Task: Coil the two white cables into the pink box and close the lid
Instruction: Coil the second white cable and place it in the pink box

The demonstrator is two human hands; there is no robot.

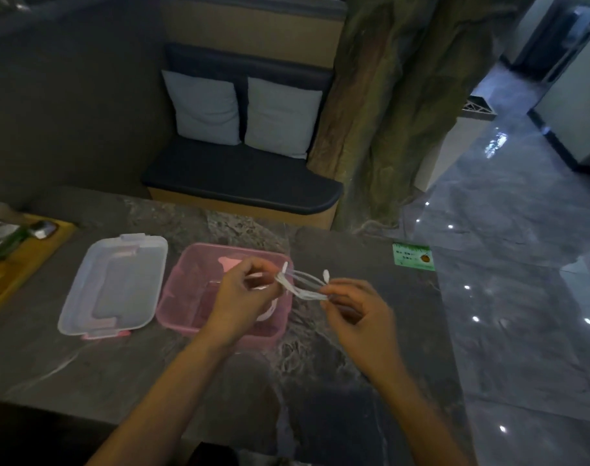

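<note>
Dim room, soft and grainy view.
Ceiling lights glint as small bright spots on the glossy floor point(522, 297); the hands blur slightly, the table point(85, 364) sinks into shadow, and edges bend outward.

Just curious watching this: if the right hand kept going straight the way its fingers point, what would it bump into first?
Probably the left hand. The right hand points leftward along the coiled white cable stretched between both hands, above the pink box. Depth is hard to judge, so it could pass just beside it.
</note>
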